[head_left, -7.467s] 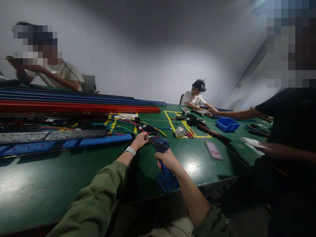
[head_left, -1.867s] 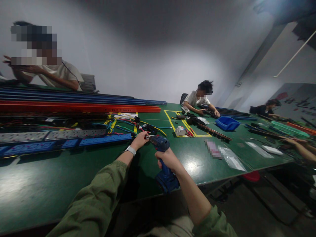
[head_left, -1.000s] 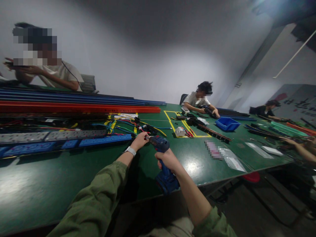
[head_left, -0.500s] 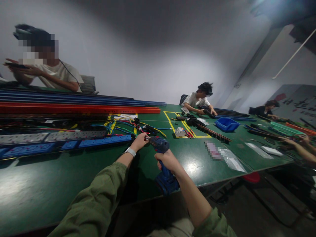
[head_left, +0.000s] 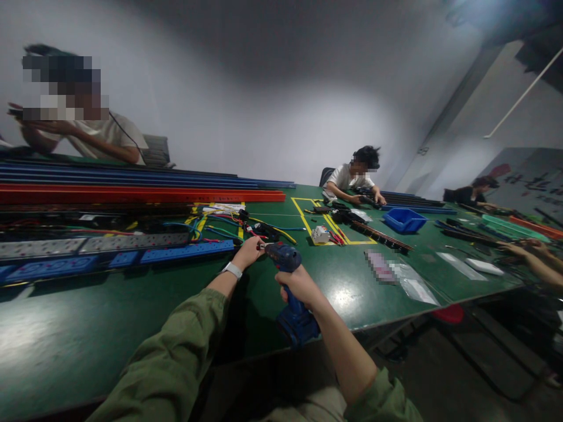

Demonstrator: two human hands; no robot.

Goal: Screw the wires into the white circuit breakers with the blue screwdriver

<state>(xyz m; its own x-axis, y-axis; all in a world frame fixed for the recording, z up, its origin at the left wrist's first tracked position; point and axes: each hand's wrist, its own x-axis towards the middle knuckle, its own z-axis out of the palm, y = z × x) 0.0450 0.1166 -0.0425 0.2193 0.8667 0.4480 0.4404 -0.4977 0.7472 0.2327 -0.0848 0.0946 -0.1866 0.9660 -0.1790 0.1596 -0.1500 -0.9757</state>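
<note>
My right hand (head_left: pixel 295 282) is wrapped round the grip of a blue cordless drill (head_left: pixel 287 291), whose nose points left. My left hand (head_left: pixel 249 249), with a white wristband, is closed at the drill's tip, pinching something small that I cannot make out, beside the end of a blue power strip (head_left: pixel 185 250). Both hands hover just above the green table (head_left: pixel 88 328). Coloured wires (head_left: pixel 229 225) lie right behind my left hand.
Long red and blue rails (head_left: pixel 145 192) run along the far left. A white breaker (head_left: pixel 321 235) sits in a yellow-taped square, a blue bin (head_left: pixel 404 220) further right, clear bags (head_left: pixel 416 288) near the edge. Other people sit at the back left, back centre and right.
The standing person in dark clothes at the right, seen 7.5 s ago, is gone. My hands and the drill have hardly moved.
</note>
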